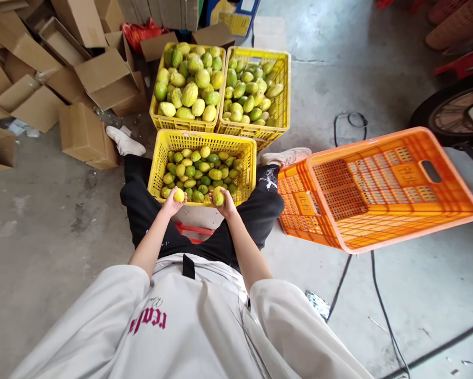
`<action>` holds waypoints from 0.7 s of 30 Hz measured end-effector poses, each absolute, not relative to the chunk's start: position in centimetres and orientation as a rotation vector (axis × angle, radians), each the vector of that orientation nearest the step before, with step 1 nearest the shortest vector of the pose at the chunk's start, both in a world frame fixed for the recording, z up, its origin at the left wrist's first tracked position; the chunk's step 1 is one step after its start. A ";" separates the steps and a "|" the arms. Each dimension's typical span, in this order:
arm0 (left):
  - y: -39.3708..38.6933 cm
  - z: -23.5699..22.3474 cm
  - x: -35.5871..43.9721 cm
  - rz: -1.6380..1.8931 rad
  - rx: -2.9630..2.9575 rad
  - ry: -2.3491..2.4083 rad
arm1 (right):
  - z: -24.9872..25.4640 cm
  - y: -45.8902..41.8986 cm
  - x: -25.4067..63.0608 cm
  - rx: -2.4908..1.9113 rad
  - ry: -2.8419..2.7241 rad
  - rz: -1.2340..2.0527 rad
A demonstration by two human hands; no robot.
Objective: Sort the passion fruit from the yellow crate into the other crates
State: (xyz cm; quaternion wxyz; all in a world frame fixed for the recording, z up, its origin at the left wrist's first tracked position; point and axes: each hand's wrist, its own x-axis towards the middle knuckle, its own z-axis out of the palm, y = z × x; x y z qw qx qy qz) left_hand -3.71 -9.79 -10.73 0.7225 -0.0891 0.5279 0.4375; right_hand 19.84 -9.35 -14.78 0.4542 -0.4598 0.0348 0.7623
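My left hand [173,205] is closed around a small yellow lemon [179,195] at the near left edge of a yellow crate [156,166]. Toward the same crate's near right side, my right hand [225,203] grips a larger yellow-green lemon [218,196]. Between my legs the crate holds many small lemons [202,167], from green to yellow. Behind it, a second yellow crate [154,120] is heaped with big lemons [189,95]. A third yellow crate [285,89] beside that one carries medium greenish lemons [250,88].
An orange crate [326,205] lies at my right, its inside showing. Cardboard boxes [87,131] pile up at the left. A wheel [421,110] stands at far right, and black cables [380,295] cross the floor. A red stool [194,230] shows between my legs.
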 end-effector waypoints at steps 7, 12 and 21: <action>-10.0 -10.8 -3.9 1.053 -0.231 1.120 | -14.2 -9.4 19.4 -1.161 0.133 1.874; -10.2 -11.0 -4.1 1.102 -0.271 1.099 | -14.5 -9.3 20.1 -1.025 0.100 1.891; -10.0 -10.7 -3.7 1.060 -0.216 1.158 | -14.4 -9.2 19.9 -1.108 0.281 1.804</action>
